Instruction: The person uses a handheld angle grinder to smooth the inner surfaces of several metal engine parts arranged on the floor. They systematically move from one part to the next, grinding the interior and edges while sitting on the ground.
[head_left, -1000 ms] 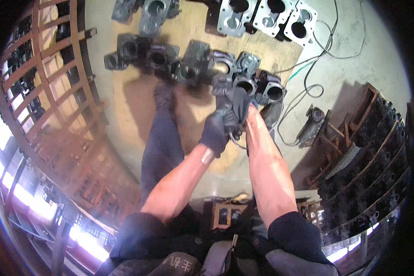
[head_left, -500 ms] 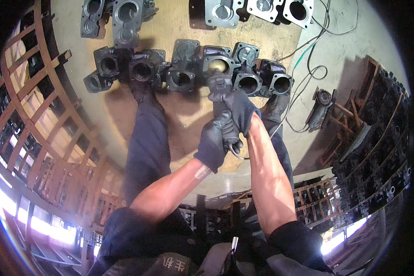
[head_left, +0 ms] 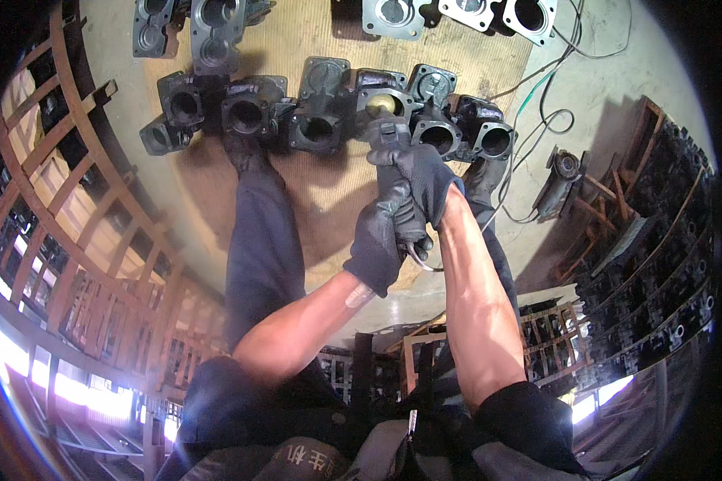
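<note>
I hold a corded angle grinder [head_left: 390, 132] in both gloved hands, its head pointing away from me. My left hand [head_left: 379, 240] is wrapped round the rear of its body, where the cord [head_left: 429, 267] comes out. Farther forward, my right hand [head_left: 425, 178] grips the body just behind the head. A pale yellowish disc [head_left: 383, 104] at the front lies over the flanged opening of a dark metal casting [head_left: 379, 78]; whether it touches the metal is hard to tell. Dark castings with round openings, such as one [head_left: 316, 131] on the left and another [head_left: 493, 141] on the right, flank it.
The castings stand in a row on a tan ribbed mat [head_left: 329, 192]. More castings with bright machined faces [head_left: 393, 16] stand beyond. Black cable [head_left: 547, 88] runs over the floor at right, near a dark cylindrical part [head_left: 560, 184]. Brown metal racks [head_left: 80, 168] curve along both sides.
The view has shifted slightly, so the castings sit a little higher in it. Both hands keep their grip on the grinder, its disc still over the same casting.
</note>
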Action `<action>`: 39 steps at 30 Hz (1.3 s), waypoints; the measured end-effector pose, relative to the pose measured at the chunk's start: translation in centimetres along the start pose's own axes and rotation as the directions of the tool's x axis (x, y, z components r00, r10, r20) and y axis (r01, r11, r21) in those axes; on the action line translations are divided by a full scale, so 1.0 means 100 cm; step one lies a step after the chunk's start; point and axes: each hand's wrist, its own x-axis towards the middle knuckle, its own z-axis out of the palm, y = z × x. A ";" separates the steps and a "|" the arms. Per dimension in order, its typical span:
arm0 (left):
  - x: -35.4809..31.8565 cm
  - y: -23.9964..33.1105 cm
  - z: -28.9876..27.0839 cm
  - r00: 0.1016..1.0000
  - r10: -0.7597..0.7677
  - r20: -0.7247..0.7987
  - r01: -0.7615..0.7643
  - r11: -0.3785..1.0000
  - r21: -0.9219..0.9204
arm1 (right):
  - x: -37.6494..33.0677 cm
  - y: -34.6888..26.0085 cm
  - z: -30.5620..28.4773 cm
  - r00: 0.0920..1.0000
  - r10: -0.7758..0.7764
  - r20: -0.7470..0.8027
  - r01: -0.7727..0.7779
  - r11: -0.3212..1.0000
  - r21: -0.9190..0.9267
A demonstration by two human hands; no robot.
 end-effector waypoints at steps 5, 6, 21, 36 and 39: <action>0.004 0.002 -0.002 0.999 0.012 -0.051 -0.009 0.998 0.063 | -0.003 0.000 0.004 1.000 0.000 0.013 -0.002 0.985 0.172; 0.005 0.001 -0.004 1.000 0.000 -0.008 0.001 0.999 0.046 | -0.006 -0.002 0.003 1.000 -0.003 0.015 0.000 0.981 0.194; -0.008 -0.008 0.002 1.000 -0.001 -0.027 0.001 1.000 0.012 | -0.009 0.012 -0.004 0.986 -0.128 0.108 0.118 0.989 0.089; -0.003 0.000 -0.002 1.000 -0.021 -0.008 0.021 0.999 -0.025 | -0.008 0.003 0.003 0.981 -0.195 -0.014 0.193 0.976 -0.102; 0.007 0.006 -0.005 1.000 -0.013 -0.002 0.013 1.000 0.011 | 0.006 0.006 0.003 0.998 -0.059 -0.010 0.060 0.995 0.077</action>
